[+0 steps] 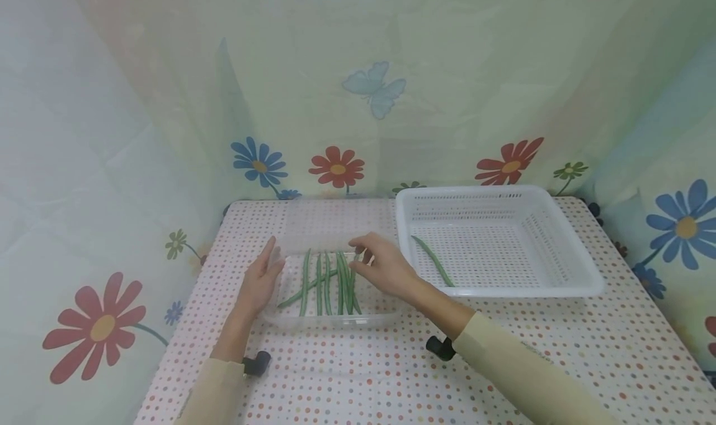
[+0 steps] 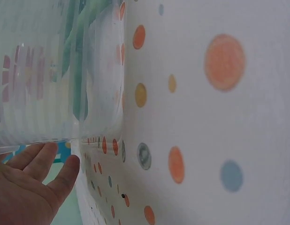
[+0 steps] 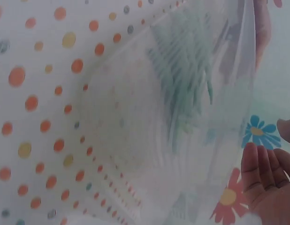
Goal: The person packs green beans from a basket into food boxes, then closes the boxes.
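Observation:
Several green beans [image 1: 327, 285] lie in a clear plastic box [image 1: 386, 307], most pointing away from me and one slanting across beneath others. My left hand [image 1: 258, 282] is at the box's left side, fingers extended; in the left wrist view its fingertips [image 2: 70, 171] are by the clear wall. Over the box's right part is my right hand [image 1: 386, 266], fingers bent near the bean tips. A gap shows between thumb and fingers [image 3: 253, 164] in the right wrist view, with no bean visible between them. Blurry beans show through the box wall there.
A white perforated basket [image 1: 582, 269] stands right of the box, with one green bean [image 1: 433, 260] inside. The box's clear lid [image 1: 338, 223] lies opened toward the back. A dotted cloth [image 1: 347, 375] covers the table; a flowered curtain [image 1: 442, 102] hangs behind it.

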`<state>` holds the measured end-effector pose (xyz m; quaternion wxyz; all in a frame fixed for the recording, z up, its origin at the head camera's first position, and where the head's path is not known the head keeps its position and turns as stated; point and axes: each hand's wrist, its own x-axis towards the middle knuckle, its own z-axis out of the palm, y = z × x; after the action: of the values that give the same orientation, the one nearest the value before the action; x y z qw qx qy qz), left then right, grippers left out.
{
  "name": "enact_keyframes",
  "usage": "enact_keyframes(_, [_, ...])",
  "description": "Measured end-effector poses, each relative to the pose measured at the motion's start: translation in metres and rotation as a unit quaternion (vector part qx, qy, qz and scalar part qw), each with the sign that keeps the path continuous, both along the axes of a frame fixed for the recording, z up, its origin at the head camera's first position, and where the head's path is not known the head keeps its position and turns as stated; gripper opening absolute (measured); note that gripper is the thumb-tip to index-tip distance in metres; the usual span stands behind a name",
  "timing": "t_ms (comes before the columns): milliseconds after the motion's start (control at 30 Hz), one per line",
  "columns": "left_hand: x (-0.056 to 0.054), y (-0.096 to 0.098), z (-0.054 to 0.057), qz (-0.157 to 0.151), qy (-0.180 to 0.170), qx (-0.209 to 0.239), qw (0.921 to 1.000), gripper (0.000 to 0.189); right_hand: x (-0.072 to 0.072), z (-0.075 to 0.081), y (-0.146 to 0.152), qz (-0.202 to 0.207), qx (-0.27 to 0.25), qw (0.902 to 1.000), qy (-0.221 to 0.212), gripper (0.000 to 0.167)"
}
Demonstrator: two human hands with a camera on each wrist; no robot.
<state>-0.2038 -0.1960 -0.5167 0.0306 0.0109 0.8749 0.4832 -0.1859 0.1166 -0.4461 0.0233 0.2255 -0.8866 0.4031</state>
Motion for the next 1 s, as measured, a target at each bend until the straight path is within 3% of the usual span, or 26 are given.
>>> enact_keyframes(433, [-0.001,-0.001,0.000,-0.005,-0.004,0.003,1.0000,0.063,-0.014,0.014,0.033,-0.046,-0.034,0.9970,0.052,0.038])
enact_keyframes(1000, [0.000,0.000,0.001,-0.004,-0.004,-0.001,1.0000,0.062,-0.026,0.006,0.076,-0.134,-0.021,0.9904,0.026,0.038])
